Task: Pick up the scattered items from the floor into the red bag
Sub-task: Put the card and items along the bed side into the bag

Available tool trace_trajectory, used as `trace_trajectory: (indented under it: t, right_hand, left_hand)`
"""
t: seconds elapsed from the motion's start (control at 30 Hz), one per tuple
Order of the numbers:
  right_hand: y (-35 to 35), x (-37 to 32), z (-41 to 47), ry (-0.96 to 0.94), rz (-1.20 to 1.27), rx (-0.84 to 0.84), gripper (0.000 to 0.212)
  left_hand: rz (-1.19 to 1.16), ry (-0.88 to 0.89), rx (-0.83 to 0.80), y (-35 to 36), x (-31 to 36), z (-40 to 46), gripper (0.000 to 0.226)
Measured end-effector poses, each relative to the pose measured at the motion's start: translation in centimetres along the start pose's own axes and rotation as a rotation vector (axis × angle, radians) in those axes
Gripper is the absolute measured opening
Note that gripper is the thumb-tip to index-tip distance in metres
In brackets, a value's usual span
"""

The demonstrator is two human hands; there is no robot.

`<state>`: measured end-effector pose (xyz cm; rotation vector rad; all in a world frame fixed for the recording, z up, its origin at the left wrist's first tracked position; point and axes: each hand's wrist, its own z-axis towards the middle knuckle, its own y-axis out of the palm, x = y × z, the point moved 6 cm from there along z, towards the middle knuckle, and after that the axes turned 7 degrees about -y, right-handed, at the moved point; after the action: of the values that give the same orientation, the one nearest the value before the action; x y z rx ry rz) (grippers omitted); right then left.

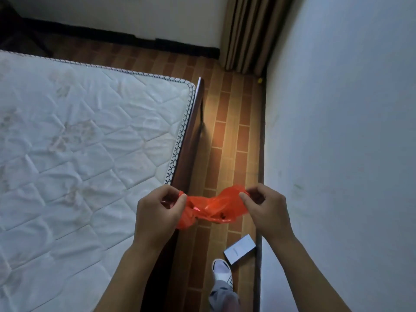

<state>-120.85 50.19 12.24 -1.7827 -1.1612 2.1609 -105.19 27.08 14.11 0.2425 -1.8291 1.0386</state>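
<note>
Both hands (157, 212) (267, 210) pinch crumpled red bag (213, 207).

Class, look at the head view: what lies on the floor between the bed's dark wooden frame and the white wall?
In the head view, a flat white rectangular box and the person's white shoe lie there, plus a small yellow object far off.

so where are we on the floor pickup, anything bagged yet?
Nothing looks bagged. Left hand and right hand are pulling the crumpled red bag apart, which looks empty. Left to collect: the flat white box by the foot, and a small yellow item near the curtain.
</note>
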Motion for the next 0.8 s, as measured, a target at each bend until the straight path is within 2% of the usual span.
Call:
trace_trajectory:
  t: [0.33,0.47,0.6,0.8]
  right_hand:
    - [10.8,19.1,-2.8,0.097,-0.014,-0.018,0.006]
    - [14.3,26.8,-4.5,0.130,-0.004,-0.005,0.013]
    - [15.8,31.6,-5.1,0.109,-0.021,0.046,0.014]
    - [16.8,34.9,-4.0,0.118,0.085,0.110,0.020]
  left_hand:
    - [-0.036,0.018,-0.092,14.6,-15.6,1.7,0.020]
    - [-0.041,0.003,-0.098,19.5,-21.8,1.5,0.023]
    - [-0.066,0.042,-0.100,23.0,-26.1,2.1,0.024]
    - [-0.077,0.135,-0.091,26.5,-29.5,4.2,0.026]
